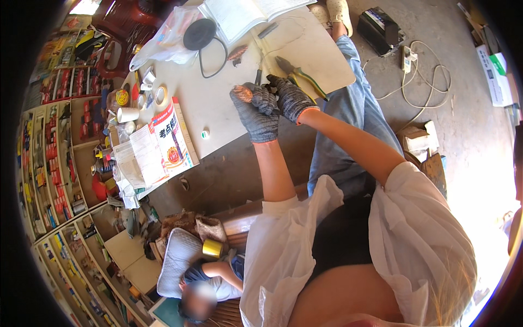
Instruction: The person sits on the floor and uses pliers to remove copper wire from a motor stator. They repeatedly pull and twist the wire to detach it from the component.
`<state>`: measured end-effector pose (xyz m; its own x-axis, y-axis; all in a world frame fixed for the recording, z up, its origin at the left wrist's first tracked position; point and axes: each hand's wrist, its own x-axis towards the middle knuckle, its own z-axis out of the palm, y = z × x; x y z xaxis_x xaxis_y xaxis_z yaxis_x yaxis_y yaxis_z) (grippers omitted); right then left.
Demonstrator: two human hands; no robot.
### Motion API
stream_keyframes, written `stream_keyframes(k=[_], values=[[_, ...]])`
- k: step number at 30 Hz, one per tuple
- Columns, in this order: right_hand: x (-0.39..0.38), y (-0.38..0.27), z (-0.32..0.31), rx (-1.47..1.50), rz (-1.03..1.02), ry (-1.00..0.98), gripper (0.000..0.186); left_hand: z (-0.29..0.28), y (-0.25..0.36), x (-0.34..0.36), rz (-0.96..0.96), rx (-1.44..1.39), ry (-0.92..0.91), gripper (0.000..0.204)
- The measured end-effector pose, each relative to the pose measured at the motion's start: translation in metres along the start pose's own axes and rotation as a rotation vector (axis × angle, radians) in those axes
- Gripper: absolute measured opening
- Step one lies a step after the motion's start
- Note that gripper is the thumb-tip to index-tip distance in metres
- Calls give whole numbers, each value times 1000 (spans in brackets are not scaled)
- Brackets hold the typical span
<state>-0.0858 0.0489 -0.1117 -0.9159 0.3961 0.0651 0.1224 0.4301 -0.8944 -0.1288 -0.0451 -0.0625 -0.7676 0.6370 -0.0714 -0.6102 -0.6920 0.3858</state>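
Both my hands wear grey knit gloves with orange cuffs and meet over the table's near edge. My left hand (255, 114) is closed around a copper-coloured bundle (243, 94) that looks like wound wire. Right against it, my right hand (294, 99) has its fingers curled at the left hand's fingertips; what they grip, if anything, is hidden. Green-and-yellow-handled pliers (302, 78) lie just beyond my right hand. A thin dark-handled tool (259, 76) lies beyond my left fingers. Farther off is another reddish-brown piece (237, 54).
The pale table (218, 109) bears a round black disc (199, 34) with a cord, an open book (239, 16), a plastic bag (169, 41), tape rolls (160, 95) and a red-and-white booklet (170, 136). A person (218, 275) lies at lower left. A power strip (407, 59) sits on the floor.
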Motion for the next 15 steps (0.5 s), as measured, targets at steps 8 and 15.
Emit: stream_keyframes(k=[8, 15], values=[[22, 8, 19, -122, 7, -35, 32, 17, 8, -12, 39, -36, 204, 42], [16, -9, 13, 63, 144, -218, 34, 13, 26, -37, 120, -8, -11, 34]])
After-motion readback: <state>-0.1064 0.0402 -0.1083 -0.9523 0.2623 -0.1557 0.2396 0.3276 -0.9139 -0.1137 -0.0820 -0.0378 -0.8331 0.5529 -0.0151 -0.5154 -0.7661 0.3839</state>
